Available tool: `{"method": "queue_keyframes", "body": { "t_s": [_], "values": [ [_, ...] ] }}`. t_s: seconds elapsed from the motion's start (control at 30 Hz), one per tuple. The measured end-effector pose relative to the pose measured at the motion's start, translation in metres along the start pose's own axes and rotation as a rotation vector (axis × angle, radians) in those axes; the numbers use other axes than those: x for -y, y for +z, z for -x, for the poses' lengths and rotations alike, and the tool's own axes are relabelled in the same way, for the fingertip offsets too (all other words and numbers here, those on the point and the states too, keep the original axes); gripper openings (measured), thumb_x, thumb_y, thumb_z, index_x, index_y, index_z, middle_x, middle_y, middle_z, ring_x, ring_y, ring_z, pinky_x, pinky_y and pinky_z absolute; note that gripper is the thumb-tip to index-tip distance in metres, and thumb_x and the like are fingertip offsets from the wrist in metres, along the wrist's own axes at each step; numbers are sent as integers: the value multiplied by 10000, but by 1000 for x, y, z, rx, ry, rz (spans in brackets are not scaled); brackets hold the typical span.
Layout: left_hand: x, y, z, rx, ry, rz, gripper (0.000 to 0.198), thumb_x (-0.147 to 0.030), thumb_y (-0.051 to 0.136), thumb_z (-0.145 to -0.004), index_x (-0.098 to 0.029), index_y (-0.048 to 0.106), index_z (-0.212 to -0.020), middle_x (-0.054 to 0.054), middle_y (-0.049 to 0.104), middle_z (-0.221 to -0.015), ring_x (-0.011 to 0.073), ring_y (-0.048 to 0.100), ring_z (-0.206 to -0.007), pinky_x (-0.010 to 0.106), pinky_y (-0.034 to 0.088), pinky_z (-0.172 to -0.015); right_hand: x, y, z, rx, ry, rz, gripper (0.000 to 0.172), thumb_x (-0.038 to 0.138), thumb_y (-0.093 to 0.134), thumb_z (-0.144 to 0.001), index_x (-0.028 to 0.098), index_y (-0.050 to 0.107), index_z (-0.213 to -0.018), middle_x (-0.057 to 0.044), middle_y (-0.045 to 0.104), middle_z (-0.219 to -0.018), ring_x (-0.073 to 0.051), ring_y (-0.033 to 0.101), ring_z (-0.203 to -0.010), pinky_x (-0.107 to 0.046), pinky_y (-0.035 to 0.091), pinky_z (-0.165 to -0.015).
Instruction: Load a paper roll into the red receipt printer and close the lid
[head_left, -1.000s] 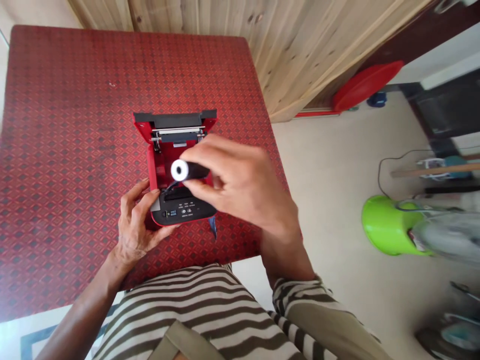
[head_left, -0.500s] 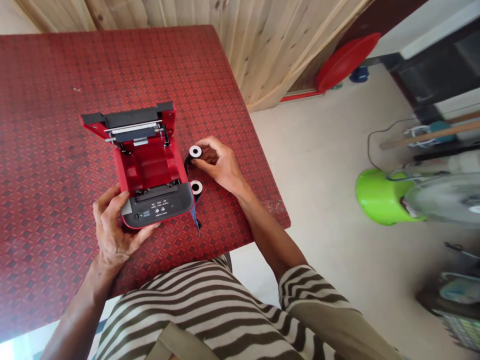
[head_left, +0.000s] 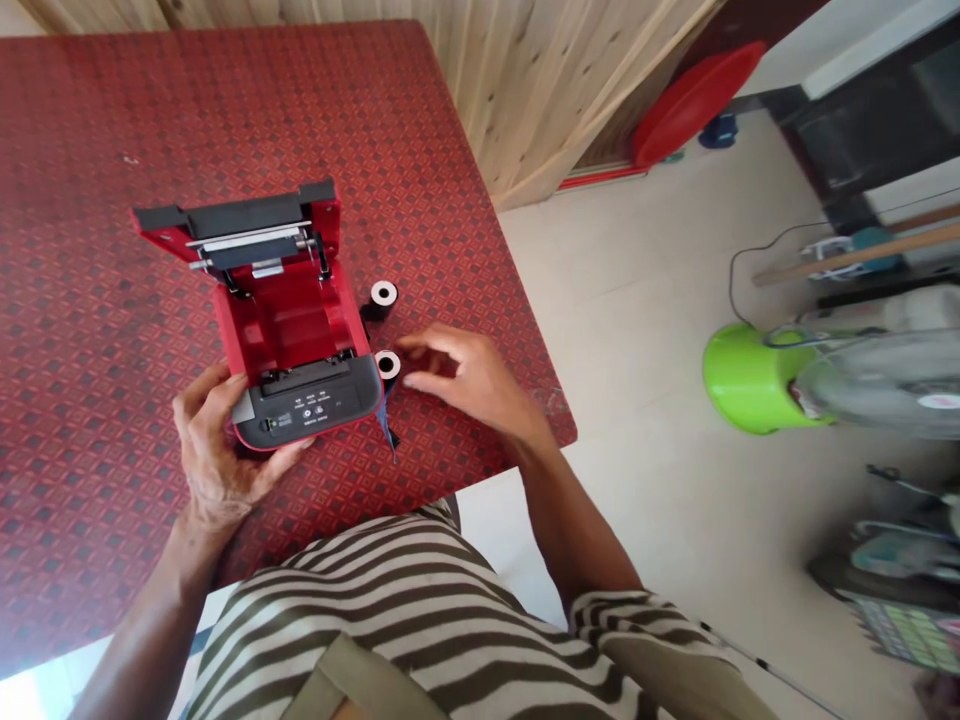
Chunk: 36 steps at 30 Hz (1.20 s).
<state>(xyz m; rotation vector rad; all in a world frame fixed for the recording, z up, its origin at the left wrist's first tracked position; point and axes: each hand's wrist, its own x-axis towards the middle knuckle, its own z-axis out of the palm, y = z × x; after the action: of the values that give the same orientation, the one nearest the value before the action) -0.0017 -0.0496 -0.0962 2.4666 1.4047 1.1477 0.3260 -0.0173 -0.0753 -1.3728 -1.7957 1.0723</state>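
Resting on the table (head_left: 262,100), the red printer (head_left: 289,320) points its panel toward you, long axis running away, slightly left; your left hand (head_left: 217,450) grips its near-left corner, while your right hand (head_left: 469,375), fingers parted, lies just beside an upright roll (head_left: 389,379).

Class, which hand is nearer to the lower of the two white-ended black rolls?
Right: the right hand is close beside the roll; the left hand is across the printer, holding its left corner.

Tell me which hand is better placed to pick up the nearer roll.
Probably the right hand: it looks free, its fingers right beside that roll. The left hand grips the printer on the opposite side.
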Motion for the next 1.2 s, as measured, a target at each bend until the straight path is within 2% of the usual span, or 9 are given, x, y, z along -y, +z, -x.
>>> {"method": "queue_keyframes", "body": {
  "t_s": [0.07,0.17,0.27,0.37,0.47,0.67,0.8,1.03,1.2],
  "values": [
    [0,0,0,-5,-16,7,992,-546,922,-797,-315,421,-1621,154,623,-1416,359,621,-1292,566,573,-1059,2,13,3,8,-57,40,334,180,753,-903,205,762,-1236,-73,810,-1176,-191,738,-973,-382,579,-908],
    [-1,0,1,-2,-33,25,977,-536,931,-789,-302,445,-1604,157,620,-1406,355,622,-1293,553,580,-1063,2,23,3,-35,-88,61,240,159,706,-934,205,761,-1163,-73,819,-1154,-210,740,-1059,-417,570,-985],
    [-1,0,2,4,-36,38,978,-515,929,-803,-306,428,-1616,158,606,-1436,341,625,-1298,521,597,-1052,17,5,7,-14,-121,91,210,169,709,-958,213,743,-1160,-61,815,-1146,-212,744,-1050,-415,579,-975],
    [-2,2,2,-15,-4,42,989,-518,913,-823,-289,405,-1640,169,593,-1469,337,620,-1320,515,606,-1061,53,-22,8,31,-243,168,302,266,734,-1012,227,703,-1310,-76,793,-1261,-236,723,-1162,-453,562,-1050],
    [-3,2,2,-27,10,49,985,-521,903,-835,-242,410,-1641,196,601,-1447,345,624,-1321,511,613,-1061,90,-28,-5,40,-357,344,350,231,671,-1054,239,651,-1404,-80,770,-1311,-255,696,-1204,-481,546,-1087],
    [-6,2,6,-4,-41,119,912,-519,878,-862,-249,436,-1612,204,601,-1453,352,651,-1320,487,647,-1026,117,12,-48,191,-423,698,193,112,576,-1066,181,704,-1193,-93,771,-1129,-268,665,-1120,-418,567,-979],
    [-7,4,7,-10,-18,110,903,-490,854,-893,-207,416,-1629,224,582,-1463,340,666,-1297,468,660,-1016,122,33,-64,319,-388,856,216,66,534,-1073,146,730,-1116,-113,778,-1055,-251,672,-1064,-349,541,-858],
    [-8,3,7,21,-45,96,868,-535,787,-943,-226,387,-1649,214,572,-1469,334,660,-1297,475,663,-1007,137,51,-89,516,-189,1000,352,30,426,-1083,100,757,-1181,-186,803,-1137,-288,735,-1140,-363,530,-860],
    [-8,2,8,31,-35,89,861,-504,795,-943,-194,398,-1641,228,562,-1464,331,647,-1318,459,654,-1016,131,57,-98,535,-176,1039,391,50,406,-1084,139,775,-1182,-179,812,-1122,-300,773,-1092,-385,558,-843]
  ]
}}
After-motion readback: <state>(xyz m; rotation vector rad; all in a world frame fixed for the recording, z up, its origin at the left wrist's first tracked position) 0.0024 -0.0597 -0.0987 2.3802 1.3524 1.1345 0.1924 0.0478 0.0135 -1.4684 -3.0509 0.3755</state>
